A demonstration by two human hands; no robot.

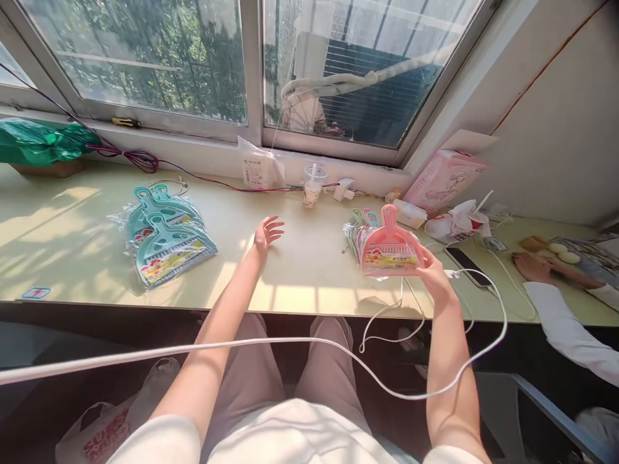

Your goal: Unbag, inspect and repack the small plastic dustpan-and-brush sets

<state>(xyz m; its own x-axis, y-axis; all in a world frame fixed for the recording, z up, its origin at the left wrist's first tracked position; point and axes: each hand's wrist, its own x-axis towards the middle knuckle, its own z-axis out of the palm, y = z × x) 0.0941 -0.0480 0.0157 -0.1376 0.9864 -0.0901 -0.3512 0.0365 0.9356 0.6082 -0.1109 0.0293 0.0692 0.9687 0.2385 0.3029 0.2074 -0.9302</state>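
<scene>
My right hand (432,274) pinches the lower right edge of a pink mini dustpan set (387,248), wrapped in clear plastic with a printed label. Behind it, the handles of more sets in green, pink and blue (371,218) stick out; the pink one mostly hides them. My left hand (267,235) hovers over the middle of the table, fingers spread, with nothing in it. To its left lies a pile of wrapped teal dustpan sets (171,248), overlapping with their handles toward the window.
A plastic cup with a straw (313,187) stands by the window. Right of me are a pink box (447,177), a phone (468,265) and another person's hands (536,267). A white cable (300,339) crosses before my arms. Green plastic (48,142) lies far left.
</scene>
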